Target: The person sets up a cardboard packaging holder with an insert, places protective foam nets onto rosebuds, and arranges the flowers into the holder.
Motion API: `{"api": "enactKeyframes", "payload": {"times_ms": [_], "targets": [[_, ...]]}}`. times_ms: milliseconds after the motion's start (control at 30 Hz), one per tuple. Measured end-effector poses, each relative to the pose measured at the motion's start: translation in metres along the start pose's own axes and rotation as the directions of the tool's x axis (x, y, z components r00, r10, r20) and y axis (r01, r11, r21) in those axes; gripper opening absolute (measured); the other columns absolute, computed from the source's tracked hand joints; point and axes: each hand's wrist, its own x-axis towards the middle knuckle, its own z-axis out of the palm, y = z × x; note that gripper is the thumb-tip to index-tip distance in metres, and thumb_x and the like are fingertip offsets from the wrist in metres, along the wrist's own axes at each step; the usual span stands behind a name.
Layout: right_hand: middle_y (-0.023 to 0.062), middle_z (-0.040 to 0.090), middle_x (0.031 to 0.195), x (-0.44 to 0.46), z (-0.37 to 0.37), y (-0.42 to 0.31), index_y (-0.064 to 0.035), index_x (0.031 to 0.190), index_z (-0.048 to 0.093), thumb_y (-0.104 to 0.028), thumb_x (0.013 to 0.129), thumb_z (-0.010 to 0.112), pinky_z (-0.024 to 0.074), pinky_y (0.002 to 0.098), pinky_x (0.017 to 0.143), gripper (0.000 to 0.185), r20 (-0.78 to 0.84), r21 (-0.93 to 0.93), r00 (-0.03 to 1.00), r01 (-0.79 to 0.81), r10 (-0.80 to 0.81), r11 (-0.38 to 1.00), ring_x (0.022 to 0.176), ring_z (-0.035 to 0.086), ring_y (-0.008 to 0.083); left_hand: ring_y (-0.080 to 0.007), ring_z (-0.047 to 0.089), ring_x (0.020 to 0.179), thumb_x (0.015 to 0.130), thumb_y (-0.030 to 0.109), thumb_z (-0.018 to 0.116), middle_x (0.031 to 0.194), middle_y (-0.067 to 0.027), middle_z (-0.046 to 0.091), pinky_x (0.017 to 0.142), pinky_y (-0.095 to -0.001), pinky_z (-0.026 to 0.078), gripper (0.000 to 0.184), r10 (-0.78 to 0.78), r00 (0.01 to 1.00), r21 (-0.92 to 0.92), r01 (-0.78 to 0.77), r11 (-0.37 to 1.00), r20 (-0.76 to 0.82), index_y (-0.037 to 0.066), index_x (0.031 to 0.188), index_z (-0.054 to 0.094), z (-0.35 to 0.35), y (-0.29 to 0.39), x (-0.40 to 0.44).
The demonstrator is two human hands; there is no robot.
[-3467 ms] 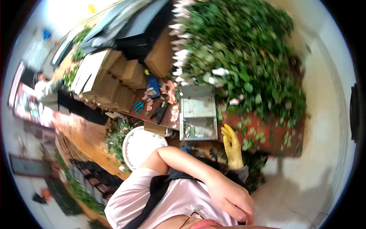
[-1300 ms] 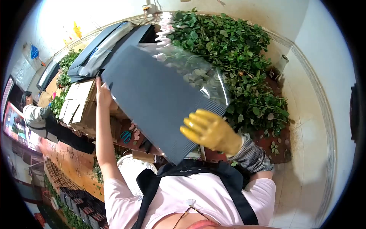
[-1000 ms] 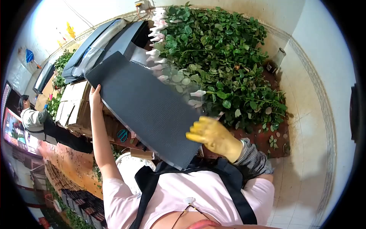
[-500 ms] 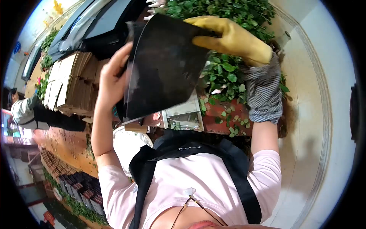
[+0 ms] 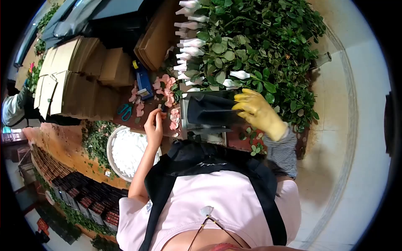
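Note:
My bare left hand (image 5: 155, 123) is at the table's near edge, fingers closed round a small black tool that looks like a stapler (image 5: 161, 108), mostly hidden by the hand. My right hand (image 5: 256, 112), in a yellow glove, grips the right edge of a dark, curved sheet (image 5: 209, 109) with a clear film edge. This sheet lies over a metal box (image 5: 184, 115), hiding most of it. Pink petals (image 5: 168, 88) are scattered between my left hand and a row of white-sleeved flower heads (image 5: 191, 51). Teal scissors (image 5: 124, 112) lie left of my left hand.
Leafy stems (image 5: 259, 46) are heaped on the red table (image 5: 238, 141). Cardboard stacks (image 5: 79, 79), a blue dispenser (image 5: 143, 83) and dark sheets (image 5: 113, 12) stand at the left. A white-filled basket (image 5: 111, 157) sits below. Another person (image 5: 14, 109) is at far left.
The dark sheet was lifted from the stack, curved between both hands, and brought down over the metal box. My left hand has let go of it and moved to the small black tool.

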Motion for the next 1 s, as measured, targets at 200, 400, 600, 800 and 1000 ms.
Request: {"api": "enactKeyframes", "payload": {"times_ms": [200,400,600,800,1000], "targets": [[0.0091,0.071,0.102,0.032,0.08,0.03,-0.0103,0.096,0.07,-0.008,0.075,0.075,0.0368,0.048,0.111,0.022,-0.021,-0.018,0.998,0.054,-0.054,0.998,0.115,0.061,0.0277,-0.0334,0.067,0.084,0.091,0.01,0.058,0.095,-0.0171,0.068,0.074,-0.037,0.053,0.025,0.306,0.847,0.268,-0.446,0.854,0.434,0.001,0.113,0.063,0.056,-0.034,0.033],[0.014,0.071,0.101,0.041,0.088,0.04,-0.0048,0.099,0.071,-0.02,0.082,0.075,0.044,0.0466,0.102,0.023,0.248,0.239,0.968,-0.026,-0.035,0.971,0.108,0.063,0.0326,-0.0296,0.047,0.13,0.09,0.033,0.048,0.139,-0.0145,0.051,0.107,-0.0475,0.037,0.053,0.241,0.495,0.423,-0.857,0.294,0.835,0.012,0.138,0.05,0.116,-0.087,0.023],[0.012,0.067,0.096,0.093,0.055,0.064,-0.0061,0.095,0.068,-0.035,0.085,0.07,0.0514,0.0422,0.082,0.031,0.086,-0.21,0.973,0.227,-0.213,0.951,0.094,0.063,0.0307,-0.0282,0.038,0.139,0.091,0.031,0.045,0.152,-0.0144,0.04,0.114,-0.0475,0.028,0.055,0.397,0.509,0.445,-0.861,0.247,0.764,0.016,0.144,0.046,0.135,-0.102,0.034],[0.0116,0.068,0.098,0.123,0.132,0.073,-0.0049,0.091,0.072,-0.031,0.074,0.077,0.0509,0.04,0.085,0.031,0.314,-0.309,0.946,0.018,0.084,0.951,0.102,0.062,0.0301,-0.0284,0.043,0.134,0.094,0.038,0.047,0.141,-0.0154,0.048,0.113,-0.0489,0.029,0.056,0.415,0.481,0.434,-0.876,0.21,0.772,0.013,0.145,0.044,0.134,-0.099,0.036],[0.0163,0.058,0.13,0.065,0.083,0.034,-0.0057,0.133,0.052,-0.032,0.08,0.073,0.0443,0.0423,0.1,0.063,-0.01,-0.014,0.973,0.23,-0.23,0.973,0.12,0.055,0.0326,-0.032,0.033,0.141,0.073,0.079,0.057,0.146,-0.0183,0.043,0.118,-0.051,0.019,0.102,0.169,0.503,0.414,-0.827,0.38,0.848,0.01,0.146,0.042,0.127,-0.066,0.038]]}}
